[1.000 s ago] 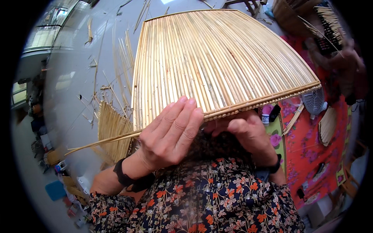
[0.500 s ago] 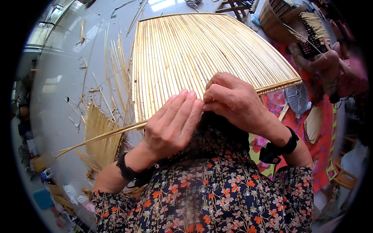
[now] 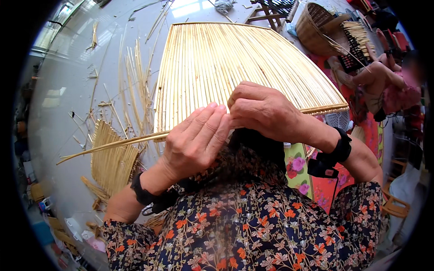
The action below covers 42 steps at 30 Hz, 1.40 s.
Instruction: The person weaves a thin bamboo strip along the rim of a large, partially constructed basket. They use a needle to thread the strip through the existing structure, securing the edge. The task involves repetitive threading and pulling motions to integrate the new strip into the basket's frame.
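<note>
A large mat of pale reed stalks (image 3: 217, 58), laid side by side, spreads in front of me. Its near edge meets both hands. My left hand (image 3: 192, 140) lies over that edge with its fingers straight and pressed together, gripping it; the thumb is hidden. Beneath this hand a few long loose stalks (image 3: 104, 146) stick out to the left. Touching its fingertips, my right hand (image 3: 264, 108) is closed in a pinch at the edge. Its curled fingers hide whatever lies between them. A bound rim (image 3: 323, 109) runs along the edge to the right.
Loose stalks (image 3: 138, 81) and a smaller reed piece (image 3: 113, 158) lie on the floor at left. A wicker basket (image 3: 312, 34) stands at the far right, near another person (image 3: 379, 79) sitting. A flowered red cloth (image 3: 321, 198) lies beneath on the right.
Both hands have shifted slightly left, still together at the mat's edge. My right elbow has swung outward. The view has tilted a little, and the smaller mat appears lower left.
</note>
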Available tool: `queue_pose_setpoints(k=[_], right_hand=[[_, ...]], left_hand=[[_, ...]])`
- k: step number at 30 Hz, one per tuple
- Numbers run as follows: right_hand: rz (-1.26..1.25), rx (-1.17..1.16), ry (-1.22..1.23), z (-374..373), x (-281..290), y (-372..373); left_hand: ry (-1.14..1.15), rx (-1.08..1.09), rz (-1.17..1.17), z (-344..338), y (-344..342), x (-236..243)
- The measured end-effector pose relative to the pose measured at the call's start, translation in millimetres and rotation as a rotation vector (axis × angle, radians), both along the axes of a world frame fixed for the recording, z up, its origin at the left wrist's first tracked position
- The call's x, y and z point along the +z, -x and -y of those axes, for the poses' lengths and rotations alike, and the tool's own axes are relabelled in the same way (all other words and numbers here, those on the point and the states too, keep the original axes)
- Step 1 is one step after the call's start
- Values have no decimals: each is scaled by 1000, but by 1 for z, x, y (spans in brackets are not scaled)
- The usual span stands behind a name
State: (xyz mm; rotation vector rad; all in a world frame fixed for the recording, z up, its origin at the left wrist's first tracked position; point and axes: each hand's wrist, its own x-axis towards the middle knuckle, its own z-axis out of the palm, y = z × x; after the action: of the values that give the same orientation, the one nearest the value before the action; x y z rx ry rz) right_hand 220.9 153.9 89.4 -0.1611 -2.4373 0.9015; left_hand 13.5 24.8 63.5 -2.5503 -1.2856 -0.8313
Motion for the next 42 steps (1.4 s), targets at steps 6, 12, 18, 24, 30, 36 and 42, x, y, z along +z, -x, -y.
queue_pose_setpoints(k=[6,12,18,24,30,36,42], right_hand=[[30,47,702,-31,98,49],[542,14,703,-71,126,24],[609,40,431,-112,167,9],[567,-51,378,-131,186,-11],[364,-83,563,-138,139,-17],[416,-101,598,-48,47,-36],[450,-30,276,0,40,-30]], left_hand=[[-2,24,15,6,-9,-13],[6,12,28,6,-12,-18],[35,30,13,11,-12,-19],[30,22,34,3,-12,-12],[57,76,11,28,-2,-13],[89,37,83,19,-5,-13],[110,100,69,30,-7,1]])
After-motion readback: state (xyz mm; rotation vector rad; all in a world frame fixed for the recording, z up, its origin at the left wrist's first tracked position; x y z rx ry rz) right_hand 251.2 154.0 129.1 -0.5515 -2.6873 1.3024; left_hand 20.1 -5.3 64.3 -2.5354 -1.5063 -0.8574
